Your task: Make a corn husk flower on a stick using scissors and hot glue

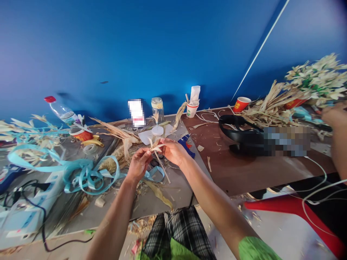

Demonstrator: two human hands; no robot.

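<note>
Over the front of the grey table, my left hand [139, 161] pinches a small flower of pale dried husk [155, 147] between thumb and fingertips. Its thin straw-coloured stem [164, 169] slants down to the right, free of the table as far as I can tell. From the other side, my right hand [173, 151] closes its fingertips on the petals. Just behind them, a similar husk flower [156, 117] stands upright in a round white base [157, 130]. A blue glue gun [187, 145] lies beside my right hand. Dark scissors handles [155, 163] show partly beneath my hands.
Light blue ribbon [81, 173] lies in loops on the left, near a power strip [32, 209]. Behind are a tilted bottle [61, 110], a jar [157, 104] and paper cups [192, 109]. Rightward are a black headset [244, 133] and another person's arm [338, 133].
</note>
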